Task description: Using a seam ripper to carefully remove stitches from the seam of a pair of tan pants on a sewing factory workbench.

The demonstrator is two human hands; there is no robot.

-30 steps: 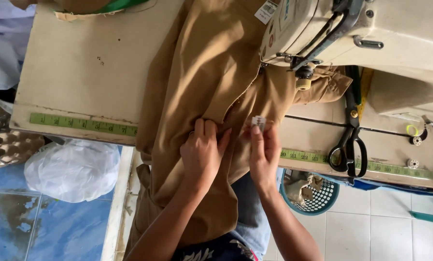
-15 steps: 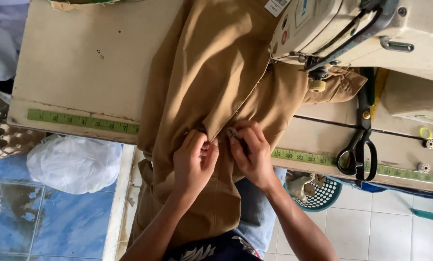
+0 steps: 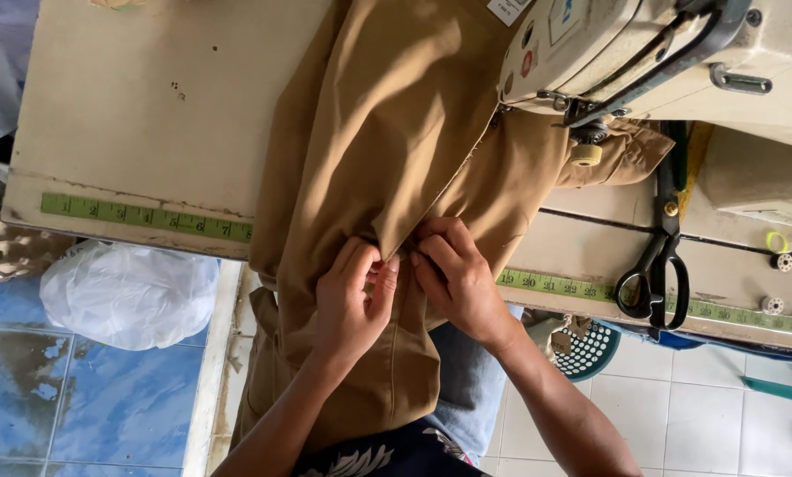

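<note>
Both hands, L (image 3: 350, 305) & R (image 3: 456, 281), grip closed, pinching a fold of tan cloth (image 3: 396, 141) at worktop (image 3: 131, 115) near edge, scissors (image 3: 656, 265) off to the right.

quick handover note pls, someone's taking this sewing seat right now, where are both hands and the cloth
Left hand: pinching a fold of the tan garment at the table's front edge.
Right hand: pinching the same fold, fingertips close to the left's.
Garment: draped over the table, upper end under the sewing machine head, lower end hanging into the lap.
Scissors: lying at right, untouched.
Done: fold gathered. Left: fold is not yet at the needle.
</note>
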